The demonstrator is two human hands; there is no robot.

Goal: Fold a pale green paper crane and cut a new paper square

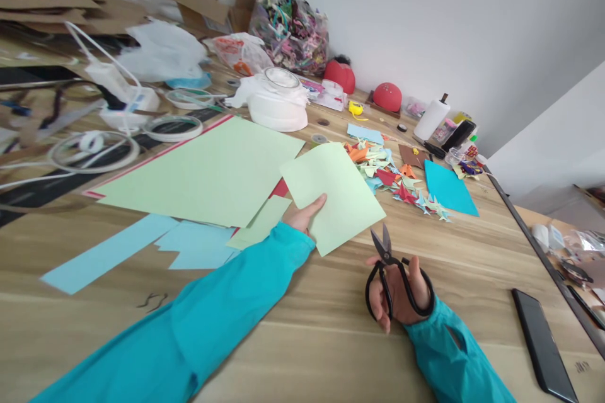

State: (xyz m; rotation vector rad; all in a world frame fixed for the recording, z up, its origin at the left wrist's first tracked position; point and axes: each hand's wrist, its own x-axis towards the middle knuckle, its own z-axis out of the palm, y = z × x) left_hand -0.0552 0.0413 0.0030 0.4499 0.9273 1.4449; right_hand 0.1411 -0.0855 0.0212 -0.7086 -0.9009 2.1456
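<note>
My left hand (304, 214) pinches a light green sheet of paper (340, 192) by its near left edge, thumb on top. The sheet is held up at a tilt. In my right hand (397, 293) is a pair of black-handled scissors (386, 252), fingers through the loops. Their blades are a little apart, point away from me and do not touch the paper. A larger green sheet (203, 170) lies to the left, with a red edge under it. Pale blue paper strips (108, 252) and blue cut pieces (201, 242) lie near my left sleeve.
Beyond the held sheet lies a pile of folded paper pieces (392, 173), beside a bright blue sheet (450, 187). A phone (542, 343) rests at the right. Coiled white cables (94, 154) and a power strip lie left. A white bottle (431, 119) stands at the back.
</note>
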